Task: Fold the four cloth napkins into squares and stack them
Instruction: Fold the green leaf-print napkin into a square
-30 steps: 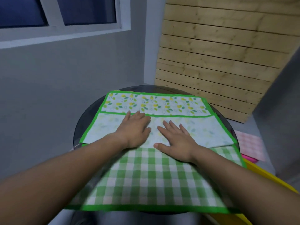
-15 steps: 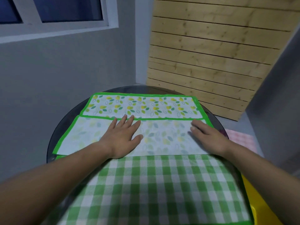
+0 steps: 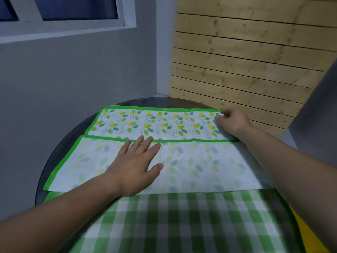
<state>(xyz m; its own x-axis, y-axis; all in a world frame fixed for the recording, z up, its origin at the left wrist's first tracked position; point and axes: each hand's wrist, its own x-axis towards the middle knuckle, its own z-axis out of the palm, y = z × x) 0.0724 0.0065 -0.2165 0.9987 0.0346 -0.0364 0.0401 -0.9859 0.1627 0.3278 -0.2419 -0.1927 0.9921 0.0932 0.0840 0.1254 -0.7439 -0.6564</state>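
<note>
A leaf-print napkin [image 3: 156,125] with a green border lies on the round glass table [image 3: 73,143]. Its near part is folded over, so the pale underside [image 3: 200,167] faces up. My left hand [image 3: 135,167] rests flat on that folded flap, fingers spread. At the napkin's far right corner my right hand [image 3: 232,119] has its fingers pinched on the corner. A green-and-white checked napkin [image 3: 173,223] lies underneath, closer to me, partly covered by the leaf-print one.
A wooden slat panel [image 3: 246,61] leans against the wall behind the table. A grey wall with a window [image 3: 63,11] is to the left. Something yellow [image 3: 310,232] shows past the table's right edge.
My right hand has moved from the flap's middle out to the right, then up to the far right corner, where it now pinches the cloth. My left hand stayed pressed on the flap.
</note>
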